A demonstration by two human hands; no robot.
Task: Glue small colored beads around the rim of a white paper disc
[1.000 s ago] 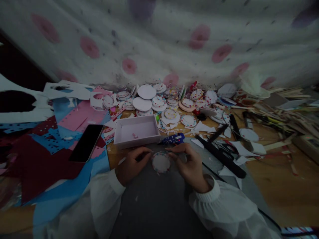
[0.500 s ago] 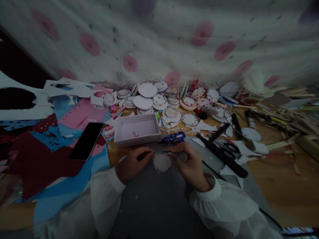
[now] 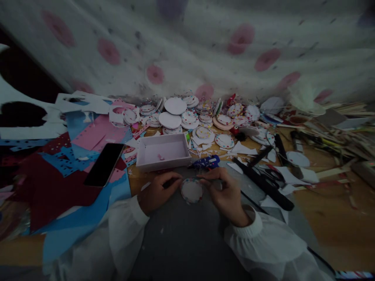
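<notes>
A small round white disc point(image 3: 191, 190) with red and blue dots round its rim is between my two hands, over the dark grey mat point(image 3: 187, 238). My left hand point(image 3: 159, 192) is closed in a pinch at the upper left edge of the disc. At the upper right edge, the thumb and forefinger of my right hand point(image 3: 225, 193) are closed on a thin dark stick-like tool point(image 3: 206, 178), its tip near the rim. Just beyond the disc lies a blue glue gun point(image 3: 206, 161). Dim light blurs what is between the fingertips.
An open white box point(image 3: 164, 150) stands behind my left hand, holding a small pink scrap. Many dotted discs point(image 3: 202, 132) are piled along the curtain. A phone point(image 3: 104, 164) lies on coloured sheets at left. A black rod point(image 3: 263, 183), scissors point(image 3: 274, 175) and wood strips are at right.
The view has shifted slightly, so everything sits a little further right. Both hands keep nearly the same pose at the disc, with only a slight movement of the right fingers.
</notes>
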